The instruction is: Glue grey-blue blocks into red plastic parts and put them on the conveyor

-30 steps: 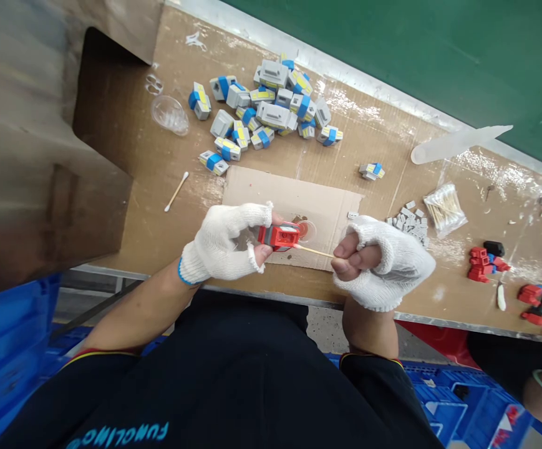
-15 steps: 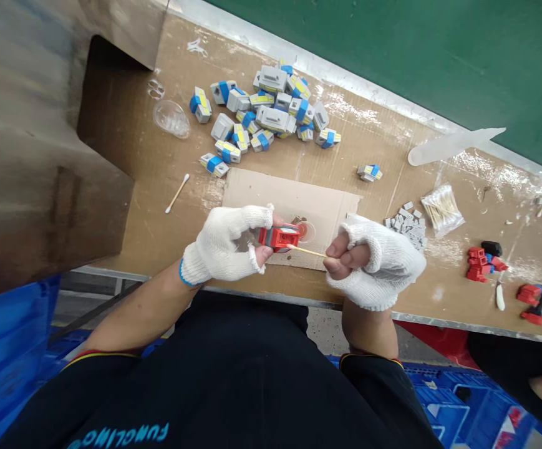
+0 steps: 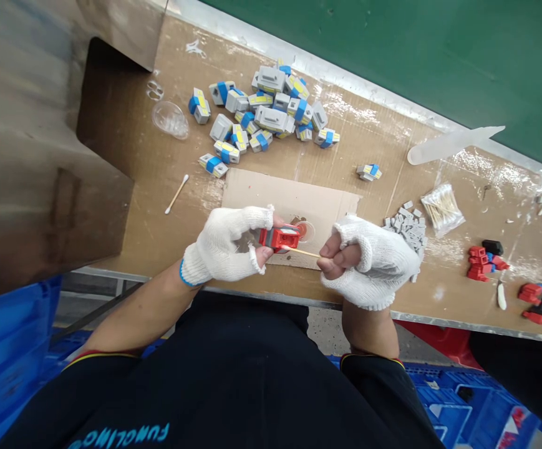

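Note:
Between thumb and fingers, my left hand (image 3: 233, 244) in a white fingerless glove grips a red and grey toy part (image 3: 284, 238). My right hand (image 3: 368, 259), gloved the same way, pinches a cotton swab (image 3: 304, 252) whose tip touches the part's lower edge. Beneath lies a cardboard sheet (image 3: 252, 187). Just behind the part, a small clear dish (image 3: 307, 231) with something red in it rests on the sheet.
Grey, blue and yellow blocks (image 3: 273, 118) are piled at the back. Small grey pieces (image 3: 408, 227) and a bag of swabs (image 3: 441, 209) lie right. A loose swab (image 3: 177, 194) is left. Red toy parts (image 3: 481, 262) lie far right, near another person's leg.
My right hand has moved slightly left, and the swab tip has slid left along the lower edge of the red part. My left hand has stayed in place.

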`<state>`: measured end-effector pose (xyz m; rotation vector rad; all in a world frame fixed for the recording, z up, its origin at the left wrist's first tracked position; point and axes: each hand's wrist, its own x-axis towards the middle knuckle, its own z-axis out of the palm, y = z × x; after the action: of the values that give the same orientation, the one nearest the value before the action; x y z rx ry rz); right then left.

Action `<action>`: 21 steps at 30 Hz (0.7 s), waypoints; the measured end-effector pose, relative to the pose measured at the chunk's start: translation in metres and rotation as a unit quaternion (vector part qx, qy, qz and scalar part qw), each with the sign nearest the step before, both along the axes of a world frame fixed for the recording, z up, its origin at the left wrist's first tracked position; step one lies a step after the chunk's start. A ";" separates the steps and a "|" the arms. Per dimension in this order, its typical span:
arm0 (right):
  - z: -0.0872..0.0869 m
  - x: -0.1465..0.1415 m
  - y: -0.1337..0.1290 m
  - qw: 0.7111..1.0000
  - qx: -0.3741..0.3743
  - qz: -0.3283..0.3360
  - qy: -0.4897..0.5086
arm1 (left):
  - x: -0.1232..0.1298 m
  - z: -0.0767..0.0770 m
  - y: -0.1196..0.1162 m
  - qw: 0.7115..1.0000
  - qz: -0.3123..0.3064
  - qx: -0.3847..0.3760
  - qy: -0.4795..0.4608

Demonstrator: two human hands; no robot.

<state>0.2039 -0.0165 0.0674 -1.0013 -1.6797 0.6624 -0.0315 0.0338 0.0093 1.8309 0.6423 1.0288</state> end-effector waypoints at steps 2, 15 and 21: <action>-0.002 0.000 -0.001 1.000 -0.001 -0.003 -0.016 | 0.000 0.000 0.000 1.000 0.003 0.000 -0.001; 0.002 0.046 -0.015 0.992 0.003 -0.100 -0.074 | -0.003 -0.003 -0.002 0.999 0.017 -0.030 -0.018; -0.010 0.037 -0.010 0.972 -0.045 0.056 -0.225 | -0.005 -0.005 -0.004 0.993 0.021 -0.100 -0.063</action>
<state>0.2406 -0.0263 0.0569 -1.1914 -2.1306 0.6200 -0.0365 0.0303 0.0044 1.5718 0.6845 1.0594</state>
